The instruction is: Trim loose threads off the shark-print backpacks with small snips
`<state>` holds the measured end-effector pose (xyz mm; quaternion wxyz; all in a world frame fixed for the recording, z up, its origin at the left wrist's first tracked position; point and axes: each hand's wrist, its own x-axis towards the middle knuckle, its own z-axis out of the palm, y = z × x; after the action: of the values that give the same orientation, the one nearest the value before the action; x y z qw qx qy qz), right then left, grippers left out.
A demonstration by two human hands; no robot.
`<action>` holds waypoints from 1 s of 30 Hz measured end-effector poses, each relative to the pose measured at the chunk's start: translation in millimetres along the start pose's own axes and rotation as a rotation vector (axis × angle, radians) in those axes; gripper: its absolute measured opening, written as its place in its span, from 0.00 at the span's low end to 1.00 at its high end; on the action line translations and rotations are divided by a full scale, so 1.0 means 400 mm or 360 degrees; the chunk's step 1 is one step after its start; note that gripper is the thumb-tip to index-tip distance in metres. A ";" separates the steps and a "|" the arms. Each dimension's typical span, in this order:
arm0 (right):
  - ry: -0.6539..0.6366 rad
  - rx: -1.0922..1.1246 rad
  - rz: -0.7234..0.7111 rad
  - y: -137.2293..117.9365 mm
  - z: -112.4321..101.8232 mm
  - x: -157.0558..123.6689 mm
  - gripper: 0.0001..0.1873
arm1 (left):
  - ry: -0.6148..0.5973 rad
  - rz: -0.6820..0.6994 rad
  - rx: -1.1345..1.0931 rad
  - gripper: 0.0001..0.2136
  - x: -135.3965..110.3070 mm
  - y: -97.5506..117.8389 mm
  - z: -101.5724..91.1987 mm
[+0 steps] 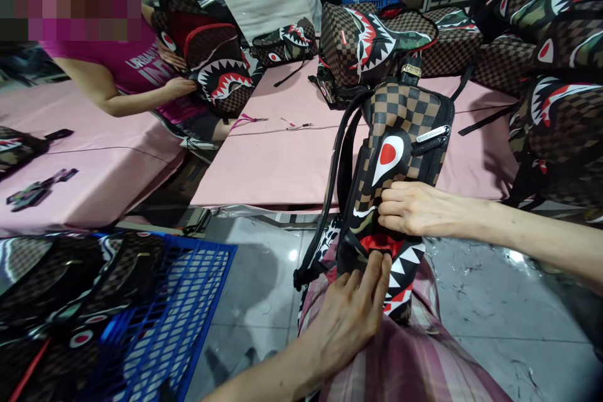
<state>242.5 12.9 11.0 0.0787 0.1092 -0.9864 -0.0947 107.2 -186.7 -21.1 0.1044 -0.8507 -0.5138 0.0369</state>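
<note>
A brown checkered backpack (pixel 400 132) with a shark-mouth print stands upright on my lap, leaning against the pink table (pixel 282 163). My left hand (pixel 351 314) pinches the red fabric at the shark mouth near the bag's lower front, fingers pressed together. My right hand (pixel 414 208) is closed on the bag's front panel just below the red-and-white eye. Black shoulder straps (pixel 330 201) hang down the bag's left side.
Several matching shark backpacks (pixel 377 38) are piled at the back and right (pixel 560 113). A blue crate (pixel 179 314) with more bags stands at lower left. Across the table a person in a pink shirt (pixel 136 69) handles another bag (pixel 217 69). Grey tiled floor lies below.
</note>
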 end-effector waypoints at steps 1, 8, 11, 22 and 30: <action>-0.0016 0.0011 -0.0009 0.000 -0.001 -0.001 0.11 | 0.0008 -0.0003 0.0001 0.26 0.001 0.000 0.000; 0.0004 0.0004 -0.0088 -0.008 -0.002 0.015 0.14 | -0.0003 0.0009 0.0013 0.25 0.008 0.002 -0.009; 0.0039 -0.0041 -0.0145 -0.012 0.000 0.021 0.14 | -0.0003 0.0007 0.0005 0.24 0.009 0.003 -0.011; 0.0238 0.0166 0.0091 -0.006 -0.020 -0.003 0.11 | 0.0032 -0.0022 0.0006 0.26 0.000 0.007 0.002; 0.1433 0.0672 0.1451 -0.031 -0.074 -0.178 0.11 | -0.0014 -0.0012 0.0010 0.26 -0.004 0.004 0.011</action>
<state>319.0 12.5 27.6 0.4912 -0.2762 -0.8021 0.1976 107.1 -188.3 -26.0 0.1049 -0.8483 -0.5173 0.0418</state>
